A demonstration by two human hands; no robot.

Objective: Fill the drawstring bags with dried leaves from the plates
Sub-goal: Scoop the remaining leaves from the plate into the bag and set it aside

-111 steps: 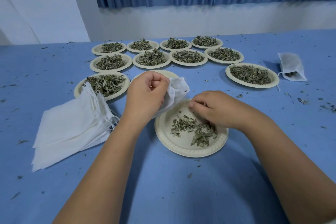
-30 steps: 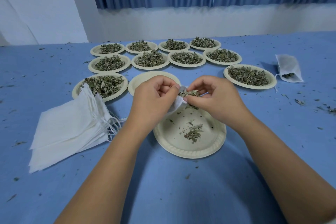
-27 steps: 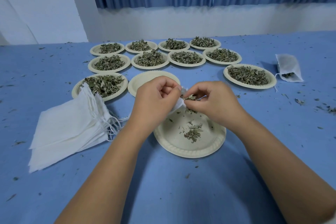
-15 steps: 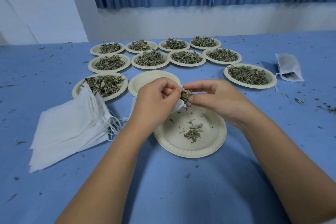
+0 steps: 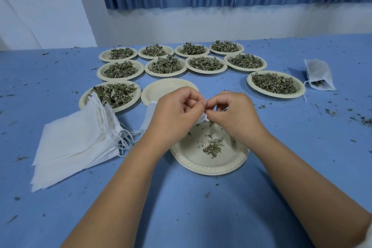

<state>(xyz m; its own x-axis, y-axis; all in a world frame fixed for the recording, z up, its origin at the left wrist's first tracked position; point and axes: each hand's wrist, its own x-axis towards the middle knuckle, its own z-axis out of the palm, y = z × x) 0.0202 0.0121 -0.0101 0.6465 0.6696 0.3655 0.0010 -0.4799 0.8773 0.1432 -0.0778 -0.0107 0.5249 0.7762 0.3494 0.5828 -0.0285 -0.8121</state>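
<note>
Bag (image 5: 202, 118) held over plate (image 5: 209, 168), mouth clamped in left grip (image 5: 177, 110). Right grip (image 5: 231, 112) pinched on leaves (image 5: 210, 124) at mouth. Keep mouth wide. Push pinch deep before release. Stay above plate to catch spill.

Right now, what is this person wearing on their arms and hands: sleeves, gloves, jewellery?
Nothing much. The left hand and right hand have no gloves, and no ring, watch or bracelet shows. The left forearm and right forearm are uncovered. A sliver of pale fabric at the lower right corner may be a sleeve edge.
</note>
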